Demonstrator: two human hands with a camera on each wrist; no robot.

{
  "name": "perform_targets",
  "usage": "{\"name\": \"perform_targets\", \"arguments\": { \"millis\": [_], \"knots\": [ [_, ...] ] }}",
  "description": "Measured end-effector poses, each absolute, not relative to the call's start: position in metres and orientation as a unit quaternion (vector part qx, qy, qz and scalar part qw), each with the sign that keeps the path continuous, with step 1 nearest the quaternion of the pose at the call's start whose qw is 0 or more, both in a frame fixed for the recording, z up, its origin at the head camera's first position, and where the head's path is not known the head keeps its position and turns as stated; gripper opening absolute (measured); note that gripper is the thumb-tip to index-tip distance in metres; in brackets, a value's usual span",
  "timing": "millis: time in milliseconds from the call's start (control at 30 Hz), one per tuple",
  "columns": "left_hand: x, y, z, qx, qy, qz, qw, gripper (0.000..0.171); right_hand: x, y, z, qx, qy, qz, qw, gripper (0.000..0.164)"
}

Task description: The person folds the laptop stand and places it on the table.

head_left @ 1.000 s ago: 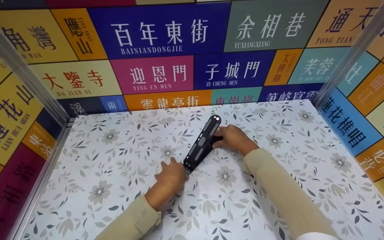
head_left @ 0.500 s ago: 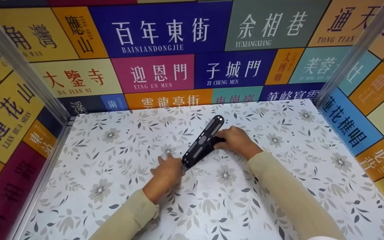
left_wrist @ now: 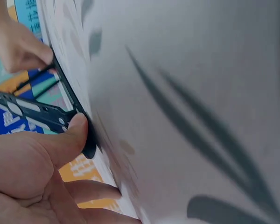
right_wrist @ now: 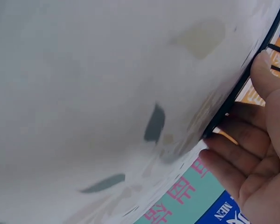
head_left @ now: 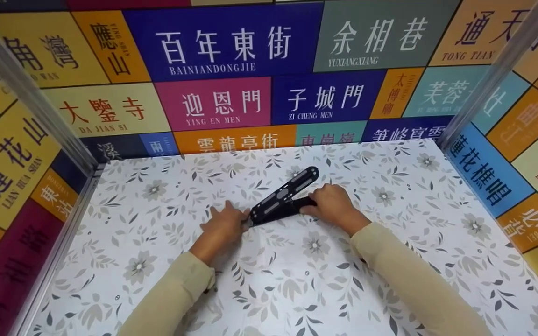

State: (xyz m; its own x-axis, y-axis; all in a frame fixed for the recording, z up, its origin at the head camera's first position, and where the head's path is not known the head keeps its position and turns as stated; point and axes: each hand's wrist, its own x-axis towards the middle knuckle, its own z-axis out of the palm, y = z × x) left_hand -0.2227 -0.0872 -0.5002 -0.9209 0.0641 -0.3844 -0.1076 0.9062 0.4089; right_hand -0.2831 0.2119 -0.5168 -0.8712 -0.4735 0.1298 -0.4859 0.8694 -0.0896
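Note:
A black folding laptop stand (head_left: 282, 192) sits on the patterned tabletop, its slotted upper bar raised at an angle over a lower bar. Its hinged end points to my left hand (head_left: 224, 221), whose thumb (left_wrist: 77, 133) presses on that end in the left wrist view while other fingers spread toward the tabletop. The right hand (head_left: 332, 205) pinches the far end of the lower bar. Thin struts link the two bars in the left wrist view. In the right wrist view, the thumb and fingertips lie along the dark edge of the lower bar (right_wrist: 228, 105).
The tabletop (head_left: 315, 289) has a white covering with grey flowers and leaves. Colourful panels with large characters (head_left: 222, 46) stand along its back and sides. Clear uprights rise at the two back corners, one of them a right upright (head_left: 488, 74).
The stand has turned clockwise as seen from the head. My left hand has shifted left and away from me with the hinged end; the right hand has moved slightly right and nearer.

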Motion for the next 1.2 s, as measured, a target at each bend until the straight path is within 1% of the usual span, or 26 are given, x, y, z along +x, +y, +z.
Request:
{"name": "perform_targets", "arguments": {
  "millis": [133, 333, 500, 600, 633, 733, 833, 933, 1033, 1067, 1200],
  "knots": [
    [-0.235, -0.093, -0.501, -0.001, 0.955, 0.213, 0.208, 0.053, -0.274, 0.207, -0.514, 0.208, -0.975, 0.056, 0.046, 0.052],
    [-0.248, -0.097, -0.5, -0.001, 0.956, 0.213, 0.201, 0.05, -0.26, 0.197, -0.514, 0.156, -0.985, 0.041, 0.058, 0.059],
    [-0.256, -0.1, -0.499, -0.004, 0.954, 0.228, 0.194, 0.05, -0.249, 0.188, -0.512, 0.133, -0.989, 0.021, 0.053, 0.059],
    [-0.265, -0.1, -0.5, -0.008, 0.958, 0.215, 0.19, 0.048, -0.243, 0.183, -0.51, 0.127, -0.991, 0.014, 0.048, 0.06],
    [-0.268, -0.1, -0.5, -0.014, 0.957, 0.219, 0.189, 0.045, -0.242, 0.181, -0.509, 0.125, -0.991, 0.011, 0.045, 0.06],
    [-0.279, -0.099, -0.502, -0.014, 0.959, 0.21, 0.188, 0.041, -0.237, 0.176, -0.507, 0.119, -0.992, 0.002, 0.031, 0.061],
    [-0.288, -0.1, -0.504, -0.009, 0.955, 0.22, 0.198, 0.044, -0.233, 0.172, -0.506, 0.11, -0.994, -0.005, 0.009, 0.06],
    [-0.293, -0.104, -0.507, -0.013, 0.944, 0.254, 0.208, 0.037, -0.23, 0.168, -0.505, 0.105, -0.994, -0.004, -0.007, 0.059],
    [-0.294, -0.106, -0.509, -0.01, 0.936, 0.285, 0.207, 0.03, -0.228, 0.167, -0.505, 0.106, -0.994, -0.007, -0.008, 0.059],
    [-0.293, -0.106, -0.51, -0.002, 0.938, 0.28, 0.206, 0.033, -0.228, 0.167, -0.505, 0.106, -0.994, -0.008, -0.006, 0.059],
    [-0.292, -0.107, -0.51, 0.03, 0.947, 0.247, 0.203, 0.061, -0.228, 0.168, -0.506, 0.104, -0.995, -0.003, -0.001, 0.059]
  ]
}}
